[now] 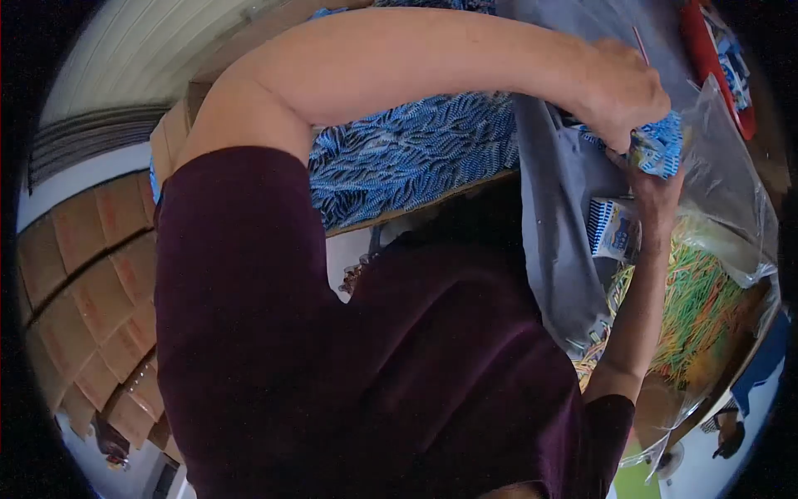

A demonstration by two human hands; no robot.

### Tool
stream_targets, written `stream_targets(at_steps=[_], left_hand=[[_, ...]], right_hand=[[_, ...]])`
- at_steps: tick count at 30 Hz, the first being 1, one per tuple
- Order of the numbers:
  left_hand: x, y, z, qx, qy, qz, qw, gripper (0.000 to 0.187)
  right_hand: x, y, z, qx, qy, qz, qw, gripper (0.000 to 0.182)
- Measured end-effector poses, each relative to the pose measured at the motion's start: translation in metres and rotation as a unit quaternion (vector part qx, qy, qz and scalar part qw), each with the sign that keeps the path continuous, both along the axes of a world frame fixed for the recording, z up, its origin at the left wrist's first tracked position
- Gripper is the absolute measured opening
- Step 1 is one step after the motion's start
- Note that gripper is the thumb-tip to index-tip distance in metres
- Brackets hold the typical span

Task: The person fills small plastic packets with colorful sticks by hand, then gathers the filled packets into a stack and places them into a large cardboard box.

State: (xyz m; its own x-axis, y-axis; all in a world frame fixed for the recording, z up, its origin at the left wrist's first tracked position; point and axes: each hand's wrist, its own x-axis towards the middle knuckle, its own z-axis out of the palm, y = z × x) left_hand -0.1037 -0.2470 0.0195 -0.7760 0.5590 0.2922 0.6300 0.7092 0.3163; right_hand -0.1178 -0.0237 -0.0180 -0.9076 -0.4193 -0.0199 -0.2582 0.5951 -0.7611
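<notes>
My left hand [623, 91] reaches across from the left at the upper right, its fingers closed at the upper edge of a blue-and-white packet [661, 148]. From below, my right hand [655, 185] grips the same packet, its fingers partly hidden behind it. A thin reddish stick [639, 43] shows just beyond my left hand. Beneath the hands lies grey cloth [559, 241], with another blue-and-white striped packet [613, 228] on it, left of my right forearm.
Many blue-and-white striped pieces [407, 154] fill a wide box behind my left arm. Green, yellow and orange strands [702, 291] lie under clear plastic [715, 158] at right. A red container [721, 71] is top right; stacked cartons [96, 287] stand left.
</notes>
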Motion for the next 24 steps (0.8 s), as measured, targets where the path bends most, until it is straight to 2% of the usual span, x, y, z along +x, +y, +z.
stream_targets(at_steps=[2, 7, 9, 10, 11, 13, 14, 16, 17, 18, 20, 21, 23, 24], left_hand=[[0.0, -0.002, -0.004, 0.011, 0.009, 0.006, 1.0, 0.039], [0.026, -0.038, 0.003, 0.038, 0.045, 0.047, 0.997, 0.042], [0.032, -0.058, -0.001, 0.03, 0.106, 0.109, 0.988, 0.041], [0.031, -0.063, -0.01, 0.031, 0.107, 0.12, 0.986, 0.041], [0.029, -0.075, -0.02, 0.032, 0.096, 0.142, 0.985, 0.041], [0.017, -0.108, -0.05, 0.037, 0.074, 0.184, 0.979, 0.041], [0.012, -0.124, -0.065, 0.041, 0.064, 0.205, 0.976, 0.041], [0.018, -0.136, -0.084, 0.051, 0.041, 0.245, 0.967, 0.041], [0.034, -0.15, -0.095, 0.055, 0.031, 0.263, 0.963, 0.041], [0.048, -0.162, -0.105, 0.059, 0.02, 0.28, 0.958, 0.041], [0.052, -0.16, -0.12, 0.069, -0.003, 0.311, 0.948, 0.042], [0.052, -0.16, -0.128, 0.076, -0.015, 0.326, 0.942, 0.042], [0.039, -0.165, -0.149, 0.086, -0.04, 0.353, 0.931, 0.042], [0.039, -0.157, -0.152, 0.068, -0.04, 0.383, 0.92, 0.04]], right_hand=[[0.004, -0.008, 0.006, 0.04, 0.06, 0.007, 0.997, 0.041], [0.01, -0.041, 0.022, 0.008, 0.097, 0.035, 0.995, 0.041], [0.009, -0.068, 0.028, -0.031, 0.12, 0.108, 0.986, 0.039], [0.014, -0.09, 0.026, -0.124, 0.078, 0.111, 0.983, 0.038], [0.011, -0.107, 0.025, -0.122, 0.077, 0.122, 0.982, 0.038], [0.003, -0.139, 0.024, -0.03, 0.155, 0.229, 0.961, 0.043], [0.0, -0.154, 0.021, -0.027, 0.155, 0.24, 0.958, 0.043], [-0.003, -0.179, 0.017, 0.116, 0.198, 0.267, 0.936, 0.05], [-0.002, -0.188, 0.018, 0.148, 0.172, 0.259, 0.939, 0.059], [-0.008, -0.192, 0.009, 0.15, 0.174, 0.267, 0.936, 0.059], [-0.031, -0.186, -0.019, 0.082, 0.309, 0.309, 0.896, 0.064], [-0.037, -0.178, -0.027, 0.086, 0.309, 0.316, 0.893, 0.064], [-0.04, -0.161, -0.033, 0.107, 0.378, 0.251, 0.885, 0.066], [-0.038, -0.16, -0.032, 0.109, 0.377, 0.258, 0.883, 0.066]])
